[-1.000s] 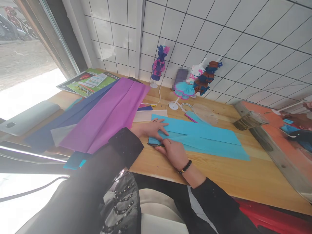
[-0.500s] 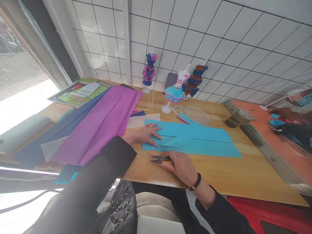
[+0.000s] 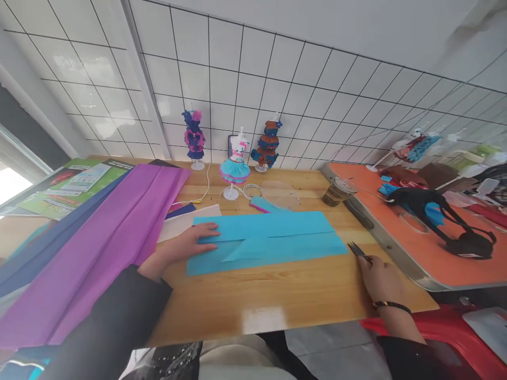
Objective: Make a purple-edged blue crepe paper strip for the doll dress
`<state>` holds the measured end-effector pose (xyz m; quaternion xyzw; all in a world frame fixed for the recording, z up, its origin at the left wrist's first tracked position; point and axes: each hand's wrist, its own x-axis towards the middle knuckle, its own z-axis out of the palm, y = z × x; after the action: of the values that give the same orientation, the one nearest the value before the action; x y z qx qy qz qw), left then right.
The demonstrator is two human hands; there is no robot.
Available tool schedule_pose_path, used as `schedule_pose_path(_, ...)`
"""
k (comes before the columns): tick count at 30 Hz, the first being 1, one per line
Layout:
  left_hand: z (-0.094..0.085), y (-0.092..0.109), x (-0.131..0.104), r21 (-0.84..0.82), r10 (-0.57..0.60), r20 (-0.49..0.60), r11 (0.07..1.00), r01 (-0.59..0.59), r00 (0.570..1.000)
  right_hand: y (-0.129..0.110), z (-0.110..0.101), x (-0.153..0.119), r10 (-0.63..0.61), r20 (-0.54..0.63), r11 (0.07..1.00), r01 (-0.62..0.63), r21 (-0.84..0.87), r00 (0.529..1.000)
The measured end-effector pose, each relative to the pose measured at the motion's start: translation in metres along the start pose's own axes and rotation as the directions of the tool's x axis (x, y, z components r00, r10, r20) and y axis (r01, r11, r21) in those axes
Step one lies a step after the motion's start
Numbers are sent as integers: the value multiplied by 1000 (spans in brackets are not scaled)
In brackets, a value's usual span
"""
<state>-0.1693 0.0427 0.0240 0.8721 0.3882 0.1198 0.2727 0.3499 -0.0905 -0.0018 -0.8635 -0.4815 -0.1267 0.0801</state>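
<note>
A folded sheet of turquoise crepe paper (image 3: 285, 227) lies lengthwise on the wooden table. My left hand (image 3: 198, 237) rests on its left end with the fingers stretched out. Off the sheet's right end, my right hand (image 3: 382, 282) is closed around a pair of dark thread snips (image 3: 360, 253), low over the tabletop. Their blades point up and left, close to the paper's right edge. A loose flap shows along the middle fold of the sheet.
Purple crepe paper (image 3: 99, 237) and magazines (image 3: 71, 184) lie at the left. Small dress forms stand along the wall, one in a turquoise skirt (image 3: 235, 170). A lidded cup (image 3: 336, 192) stands by the orange table (image 3: 396, 232), which holds a black bag (image 3: 471, 240).
My right hand has carried the snips from the sheet's front left edge to beyond its right end. My left hand stays on the left end. The camera view has swung right.
</note>
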Motion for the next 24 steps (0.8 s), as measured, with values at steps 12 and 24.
schedule_pose_path(12, -6, -8, 31, 294, -166, -214, 929, 226, 962, -72, 23, 104, -234, 206, 954, 183, 237, 950)
schedule_pose_path(24, -15, -4, 43, 148, -218, -134, 960, 237, 967, -126, -21, 54, -709, 359, 659, 390, 643, 607)
